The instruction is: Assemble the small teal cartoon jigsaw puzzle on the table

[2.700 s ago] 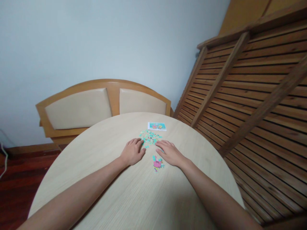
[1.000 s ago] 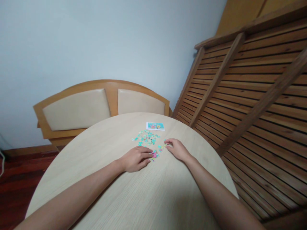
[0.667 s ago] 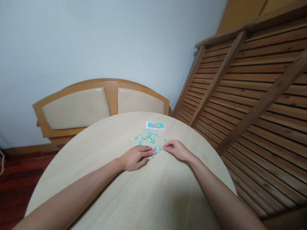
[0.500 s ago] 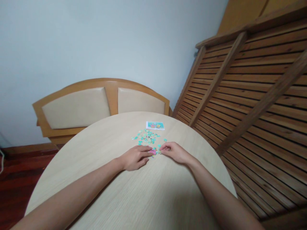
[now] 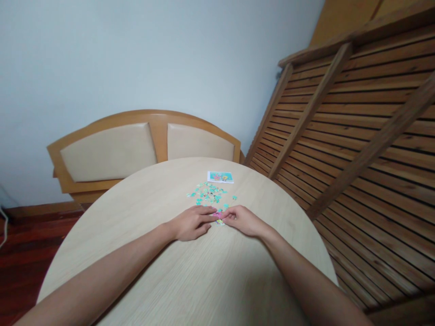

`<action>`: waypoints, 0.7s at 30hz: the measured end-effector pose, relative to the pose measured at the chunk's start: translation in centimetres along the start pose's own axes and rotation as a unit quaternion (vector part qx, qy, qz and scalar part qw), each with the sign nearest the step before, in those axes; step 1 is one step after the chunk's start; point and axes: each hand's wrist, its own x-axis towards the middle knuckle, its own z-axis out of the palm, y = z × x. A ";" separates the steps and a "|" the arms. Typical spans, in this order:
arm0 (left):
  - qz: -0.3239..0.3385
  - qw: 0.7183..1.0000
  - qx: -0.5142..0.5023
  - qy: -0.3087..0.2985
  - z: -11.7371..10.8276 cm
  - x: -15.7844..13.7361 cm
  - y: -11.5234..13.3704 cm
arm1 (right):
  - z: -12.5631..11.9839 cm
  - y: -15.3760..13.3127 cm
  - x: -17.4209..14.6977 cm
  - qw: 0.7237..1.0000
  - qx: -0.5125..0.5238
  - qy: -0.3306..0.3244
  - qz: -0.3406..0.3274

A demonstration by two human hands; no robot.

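Observation:
My left hand (image 5: 193, 223) lies flat on the table, fingers stretched out, their tips on the left part of a small pink and yellow patch of jigsaw puzzle pieces (image 5: 219, 222). At the right edge of this patch, my right hand (image 5: 243, 220) is closed in a pinch, thumb and forefinger together. What sits between those fingertips is too small and hidden to make out. Just beyond both hands, several loose turquoise puzzle pieces (image 5: 208, 194) are scattered. One stray piece (image 5: 234, 198) lies apart on the right.
A small picture card (image 5: 220, 177) in turquoise, pink and yellow lies behind the loose pieces on the round wooden table (image 5: 142, 271). A padded headboard (image 5: 112, 151) stands past the table's far edge. On the right leans a slatted wooden panel (image 5: 326, 131).
My right hand has shifted slightly left and nearer to me, its pinched fingertips now closer to the left fingers over the pink patch. The left hand stays in place.

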 end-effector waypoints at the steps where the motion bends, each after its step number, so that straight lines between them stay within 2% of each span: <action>1: 0.001 1.000 -0.001 0.001 0.0 0.0 0.0 | 0.1 0.0 0.0 1.000 -0.003 0.004 0.006; 21: 0.000 1.000 0.007 -0.007 -0.3 0.1 0.3 | 0.8 0.5 0.3 0.994 -0.098 0.056 0.004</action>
